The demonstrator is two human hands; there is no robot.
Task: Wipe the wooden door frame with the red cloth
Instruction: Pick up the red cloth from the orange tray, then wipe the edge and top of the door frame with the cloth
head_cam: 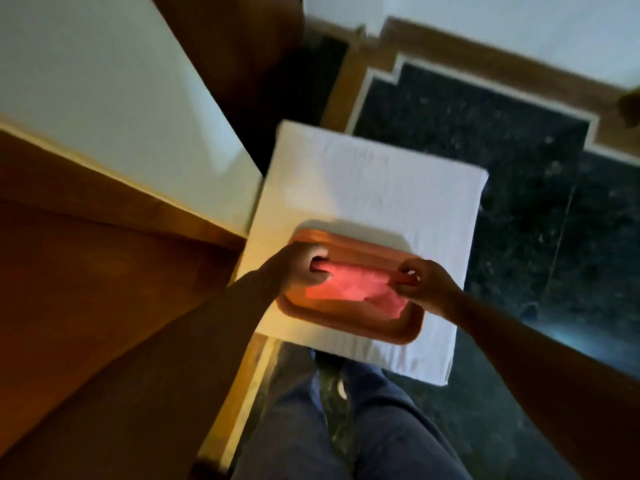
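Observation:
The red cloth (356, 287) hangs stretched over an orange tray (349, 327), held at both upper corners. My left hand (299, 268) grips its left end and my right hand (420, 284) pinches its right end. The tray rests on a low stand draped in white fabric (367, 188). The wooden door frame (114, 206) runs along the left, with a brown wooden door panel (86, 323) below it and a white wall (104, 81) above.
Dark speckled stone floor (519, 202) with a white and brown border lies to the right and beyond. My legs in blue jeans (346, 431) are at the bottom centre. The picture is blurred.

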